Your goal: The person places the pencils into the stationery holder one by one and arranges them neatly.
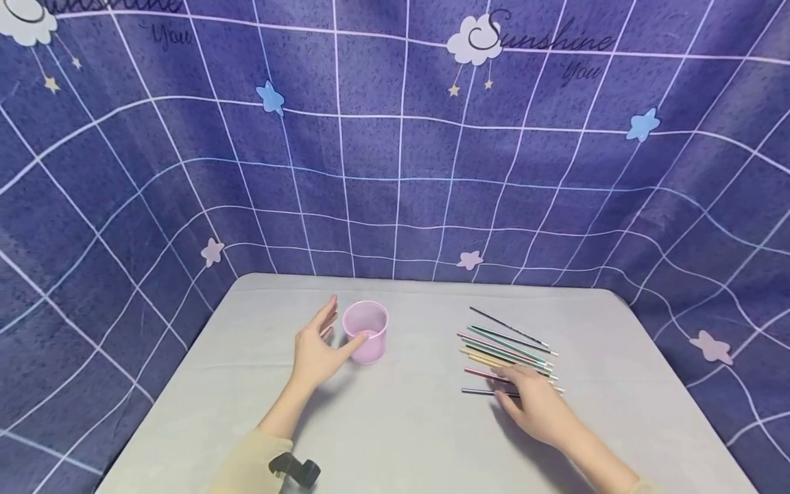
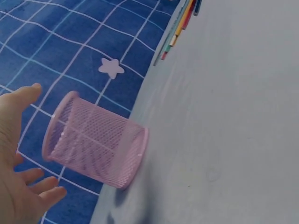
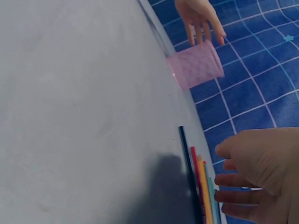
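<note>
A pink mesh pen holder (image 1: pixel 369 351) stands upright on the table, its round mouth facing up. My left hand (image 1: pixel 316 355) is spread beside its left side, thumb near the front of the rim; in the left wrist view a gap shows between the fingers and the pen holder (image 2: pixel 98 142). To the right lies a loose row of several pencils, among them a black pencil (image 1: pixel 503 323), a red pencil (image 1: pixel 476 372) and a dark pencil (image 1: pixel 476 391) at the near end. Over the near pencils hovers my right hand (image 1: pixel 535 405), fingers relaxed, gripping nothing; it hides parts of them.
A pale grey cloth covers the table (image 1: pixel 407 425). Behind it and at both sides hangs a blue-purple curtain (image 1: pixel 370 151) with grid lines, stars and clouds. A black strap (image 1: pixel 295 469) sits on the left sleeve.
</note>
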A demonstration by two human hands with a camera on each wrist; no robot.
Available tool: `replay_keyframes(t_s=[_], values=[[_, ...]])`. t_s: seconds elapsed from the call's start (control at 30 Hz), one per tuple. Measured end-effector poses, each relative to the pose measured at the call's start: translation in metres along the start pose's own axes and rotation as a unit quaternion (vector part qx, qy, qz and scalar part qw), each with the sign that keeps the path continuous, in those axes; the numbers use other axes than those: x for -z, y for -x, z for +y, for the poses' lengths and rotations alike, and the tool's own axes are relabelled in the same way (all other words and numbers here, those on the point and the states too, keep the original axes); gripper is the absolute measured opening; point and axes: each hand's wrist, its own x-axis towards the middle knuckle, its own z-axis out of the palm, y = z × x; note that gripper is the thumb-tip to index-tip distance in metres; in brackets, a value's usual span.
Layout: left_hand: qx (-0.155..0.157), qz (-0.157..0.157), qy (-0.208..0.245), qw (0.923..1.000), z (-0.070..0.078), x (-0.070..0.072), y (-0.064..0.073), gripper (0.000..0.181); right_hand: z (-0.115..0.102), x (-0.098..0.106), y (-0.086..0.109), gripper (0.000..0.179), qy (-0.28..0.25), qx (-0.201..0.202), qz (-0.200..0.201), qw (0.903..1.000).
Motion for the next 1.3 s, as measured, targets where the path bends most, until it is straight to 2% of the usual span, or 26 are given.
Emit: replay_keyframes(t_s=[0.17, 0.3, 0.43, 0.5, 0.63, 0.73, 0.83, 1.0, 1.3], values=[[-0.005, 0.003, -0.002, 1.0, -0.007, -0.011, -0.007, 0.098, 0.002, -0.008, 0.001, 0.031, 0.015, 0.008, -0.021, 0.9996], [-0.013, 0.014, 0.006, 0.9998, -0.01, -0.016, -0.01, 0.093, 0.006, -0.012, 0.002, 0.027, 0.022, 0.028, -0.021, 0.9991], [-0.023, 0.024, 0.011, 0.9994, -0.011, -0.015, -0.013, 0.086, 0.007, -0.014, -0.004, 0.025, 0.023, 0.054, -0.007, 0.9982], [-0.021, 0.023, 0.01, 0.9995, -0.011, -0.015, -0.015, 0.084, 0.006, -0.013, -0.008, 0.024, 0.018, 0.053, -0.011, 0.9984], [0.0, 0.015, 0.015, 0.9998, -0.011, -0.012, -0.015, 0.083, 0.004, -0.008, -0.014, 0.023, 0.008, 0.045, -0.032, 0.9985], [0.017, 0.007, 0.027, 0.9995, -0.011, -0.014, -0.013, 0.083, 0.004, 0.0, -0.02, 0.023, -0.003, 0.047, -0.037, 0.9982], [0.018, -0.006, 0.035, 0.9992, -0.01, -0.018, -0.015, 0.083, 0.003, 0.012, -0.029, 0.026, -0.006, 0.05, -0.017, 0.9986], [0.012, -0.012, 0.034, 0.9993, -0.014, -0.013, -0.011, 0.083, -0.007, 0.03, -0.051, 0.027, -0.02, 0.069, 0.02, 0.9972], [0.021, -0.017, 0.043, 0.9987, -0.016, -0.008, -0.014, 0.082, -0.028, 0.066, -0.097, 0.02, -0.087, 0.058, 0.03, 0.9941]])
